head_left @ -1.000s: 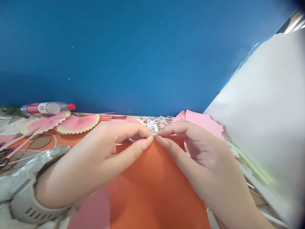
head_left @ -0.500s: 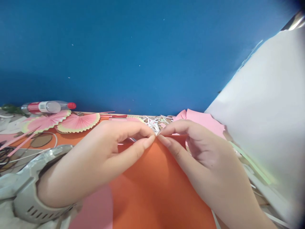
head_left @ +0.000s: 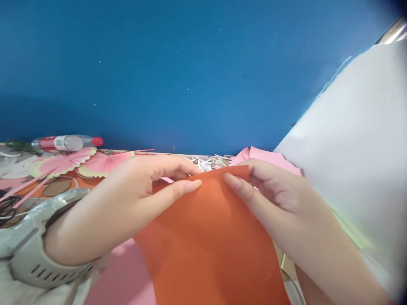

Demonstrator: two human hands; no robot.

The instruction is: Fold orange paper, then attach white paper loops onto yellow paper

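An orange sheet of paper (head_left: 213, 237) hangs toward me from both hands, its far edge raised. My left hand (head_left: 143, 195) pinches that edge left of its middle, thumb on the near face and fingers behind. With the same kind of pinch, my right hand (head_left: 263, 190) grips the sheet close to its far right corner. Between the two thumbs a short stretch of edge shows. A pink sheet (head_left: 127, 275) lies below, partly covered by the orange one. My left wrist wears a pale grey watch (head_left: 47, 254).
Pink pleated paper fans (head_left: 106, 164) with yellow edges lie at the left, before a clear bottle (head_left: 66, 143) with a red cap. White paper strips (head_left: 211, 162) are heaped beyond my hands, beside pink paper (head_left: 275, 160). A blue wall (head_left: 190, 76) rises behind; a white surface (head_left: 359, 140) slants at the right.
My hands have moved apart along the orange sheet's far edge, the right one outward to the right. The edge between them has risen and flattened into view.
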